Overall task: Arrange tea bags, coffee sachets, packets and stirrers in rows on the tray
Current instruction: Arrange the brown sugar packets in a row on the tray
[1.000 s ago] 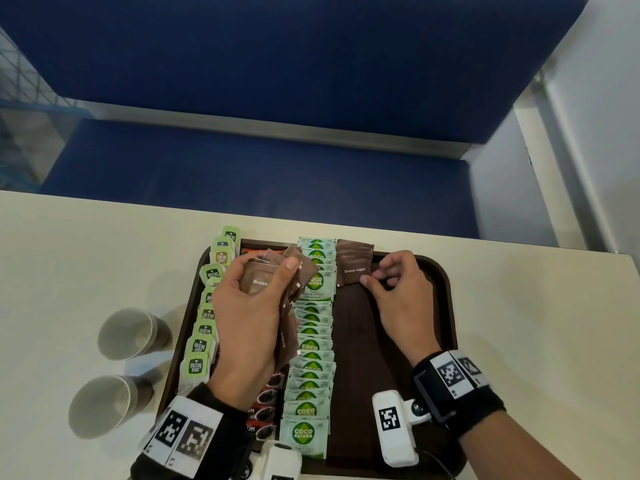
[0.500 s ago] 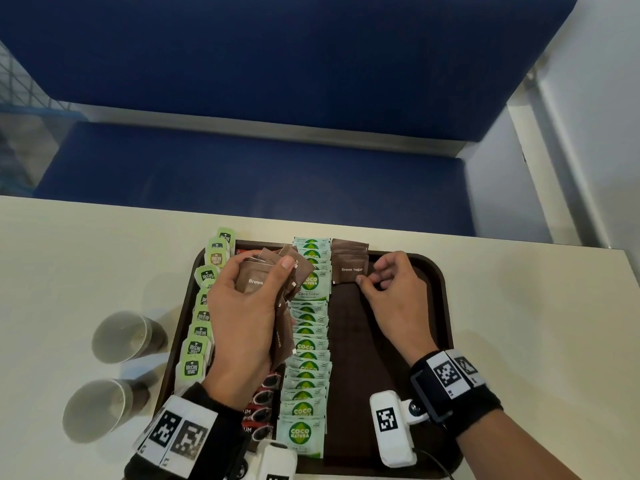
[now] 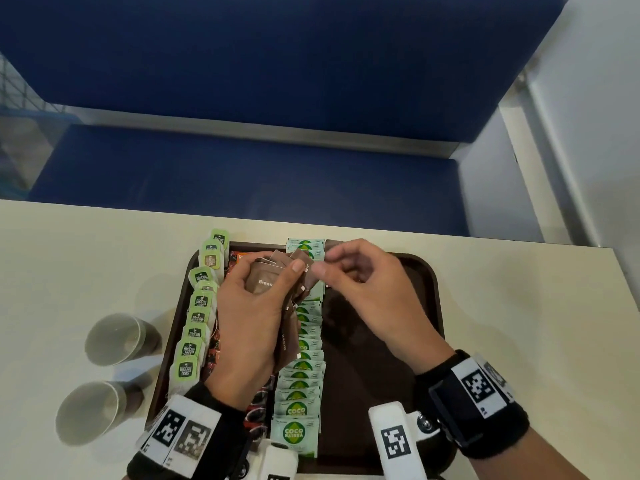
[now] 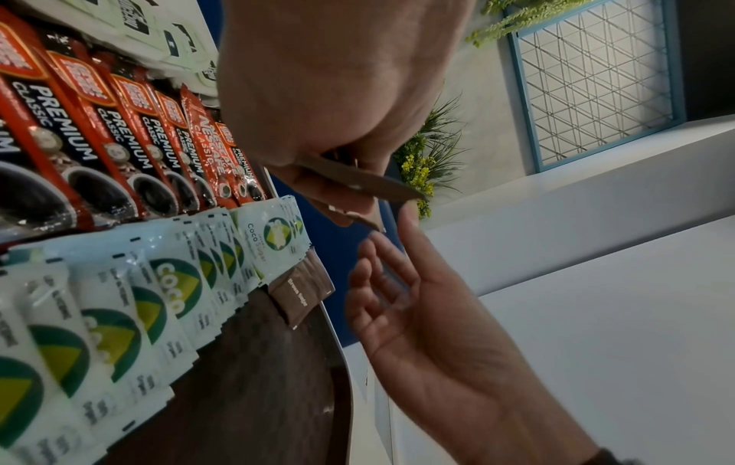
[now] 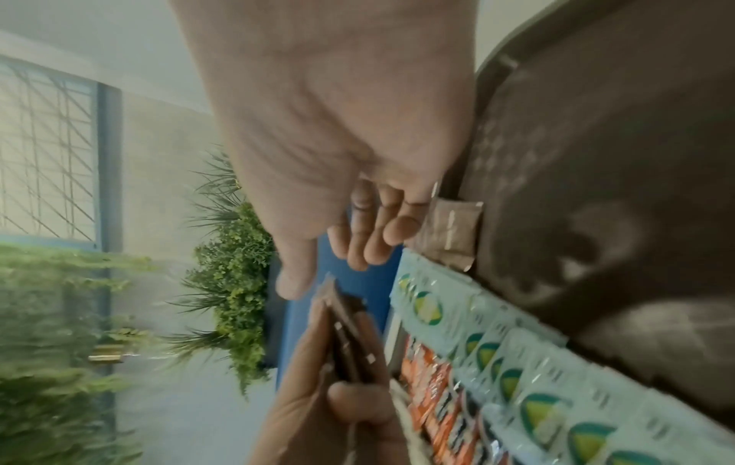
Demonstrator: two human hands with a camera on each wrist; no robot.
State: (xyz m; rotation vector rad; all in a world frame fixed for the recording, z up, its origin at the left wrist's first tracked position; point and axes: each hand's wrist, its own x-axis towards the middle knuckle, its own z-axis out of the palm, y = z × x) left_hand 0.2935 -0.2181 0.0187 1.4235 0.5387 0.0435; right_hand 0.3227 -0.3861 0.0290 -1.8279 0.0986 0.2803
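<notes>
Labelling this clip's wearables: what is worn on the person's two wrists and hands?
The hands are bare. Left wrist: black sleeve or band with white square-code tags. Right wrist: black band with similar tags. A white camera block with a code tag sits beside each wrist.

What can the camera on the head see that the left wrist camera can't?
Only the head view shows the two grey paper cups on the cream table and the row of green-tagged tea bags. Only the left wrist view shows green potted plants and readable red and black coffee sachets. Both show the pale green Coco sugar packets, the dark brown tray and the left hand gripping brown sugar packets.
</notes>
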